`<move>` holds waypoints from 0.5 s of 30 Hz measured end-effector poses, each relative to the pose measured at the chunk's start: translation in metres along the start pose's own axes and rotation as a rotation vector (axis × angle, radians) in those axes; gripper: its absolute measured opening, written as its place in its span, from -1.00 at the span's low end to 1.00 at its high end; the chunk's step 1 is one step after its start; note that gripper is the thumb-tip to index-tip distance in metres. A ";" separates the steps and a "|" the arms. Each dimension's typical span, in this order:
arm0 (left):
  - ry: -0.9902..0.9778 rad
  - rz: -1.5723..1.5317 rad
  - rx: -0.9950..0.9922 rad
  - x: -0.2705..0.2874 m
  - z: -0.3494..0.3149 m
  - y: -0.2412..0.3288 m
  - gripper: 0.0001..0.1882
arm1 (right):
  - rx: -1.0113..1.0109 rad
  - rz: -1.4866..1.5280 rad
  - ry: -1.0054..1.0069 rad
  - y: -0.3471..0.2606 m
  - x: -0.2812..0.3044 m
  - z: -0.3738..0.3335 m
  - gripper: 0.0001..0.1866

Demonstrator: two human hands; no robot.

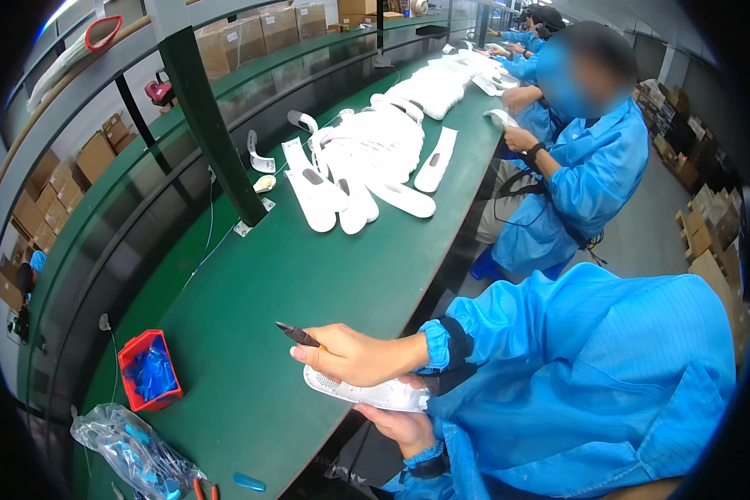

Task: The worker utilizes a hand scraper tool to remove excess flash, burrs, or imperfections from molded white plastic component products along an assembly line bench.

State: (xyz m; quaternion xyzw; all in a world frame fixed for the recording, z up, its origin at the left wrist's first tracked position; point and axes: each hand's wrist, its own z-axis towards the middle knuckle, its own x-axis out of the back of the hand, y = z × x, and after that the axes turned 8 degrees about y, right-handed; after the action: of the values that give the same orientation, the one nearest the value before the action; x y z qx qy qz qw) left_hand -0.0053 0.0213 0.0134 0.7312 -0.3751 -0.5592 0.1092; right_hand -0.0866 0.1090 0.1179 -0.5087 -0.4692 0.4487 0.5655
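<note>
My right hand [352, 355] is closed around pliers [297, 334] with dark pointed jaws and a bit of yellow handle showing; the jaws point left, away from the work. Below it, my left hand [404, 425] grips a long white plastic shell [389, 396] from its near side. The shell has a rounded end with small perforations and lies level over the bench's front edge. My right hand covers part of its upper side. The fingers of my left hand are partly hidden under the shell.
On the green bench [250, 292], a red bin [148, 371] holds blue pieces, beside a clear plastic bag [133, 454]. Orange-handled pliers [204, 490] and a blue piece [248, 482] lie near. Farther back, white shells [367, 158] are heaped by a green post [212, 125]. A co-worker [592, 167] sits right.
</note>
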 end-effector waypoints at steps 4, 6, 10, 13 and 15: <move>0.028 -0.001 0.006 0.007 0.002 -0.003 -0.26 | 0.010 -0.068 0.007 0.007 -0.003 0.001 -0.56; 0.042 -0.014 0.004 0.013 0.005 -0.008 -0.26 | 0.013 -0.093 0.018 0.011 -0.003 0.000 -0.56; 0.309 -0.056 0.011 0.010 0.006 -0.013 -0.26 | 0.026 -0.133 0.020 0.015 -0.003 -0.005 -0.56; 0.143 0.016 -0.013 0.025 0.008 -0.018 -0.25 | 0.101 -0.051 0.081 0.011 -0.004 -0.006 -0.64; 0.148 0.013 0.004 0.023 0.006 -0.016 -0.24 | 0.177 0.008 0.104 0.010 -0.003 -0.008 -0.65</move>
State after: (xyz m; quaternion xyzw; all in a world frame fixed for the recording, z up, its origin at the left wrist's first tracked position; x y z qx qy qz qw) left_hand -0.0014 0.0187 -0.0151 0.7681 -0.3721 -0.5022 0.1388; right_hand -0.0797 0.1054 0.1070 -0.4813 -0.3957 0.4636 0.6300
